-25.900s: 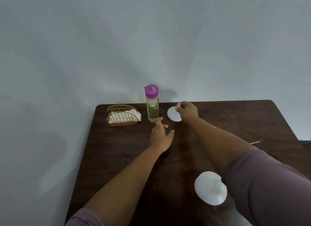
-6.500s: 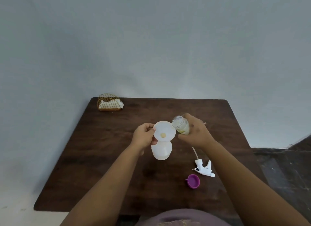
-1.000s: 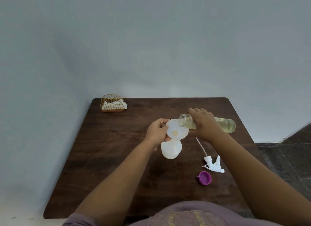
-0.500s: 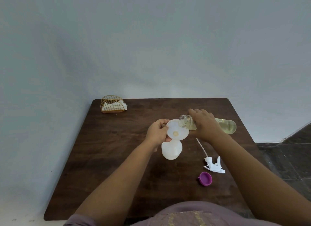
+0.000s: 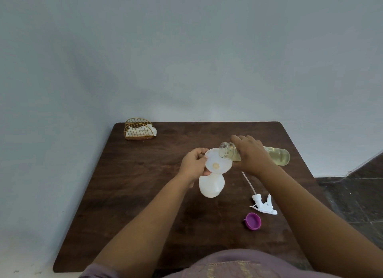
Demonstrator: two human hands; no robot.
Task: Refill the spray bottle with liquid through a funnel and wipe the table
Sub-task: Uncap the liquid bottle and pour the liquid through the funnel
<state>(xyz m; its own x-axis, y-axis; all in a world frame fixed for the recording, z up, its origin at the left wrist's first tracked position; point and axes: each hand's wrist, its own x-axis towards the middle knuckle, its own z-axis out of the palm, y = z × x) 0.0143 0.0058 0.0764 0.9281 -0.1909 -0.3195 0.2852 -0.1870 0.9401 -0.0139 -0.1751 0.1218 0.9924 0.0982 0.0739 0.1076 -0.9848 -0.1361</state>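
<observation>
Table [image 5: 145, 194]: dark wood, grey wall behind.
Funnel [image 5: 217, 163]: atop white bottle [image 5: 211, 185], mid-table.
Left hand [image 5: 192, 165]: fingers pinching funnel rim.
Right hand [image 5: 252, 153]: fingers wrapped round clear bottle [image 5: 277, 155], tipped, mouth over funnel.
Sprayer [image 5: 264, 205], cap [image 5: 253, 221]: right of funnel, nearer.
Rack [image 5: 139, 129]: far left corner.

Far left corner of the bench, a gold wire holder [image 5: 139, 129] stands upright with white napkins [image 5: 141, 130] tucked inside. Behind it all, a plain pale wall [image 5: 186, 49]. Off to the right, dark stone floor [image 5: 356, 197] shows.
</observation>
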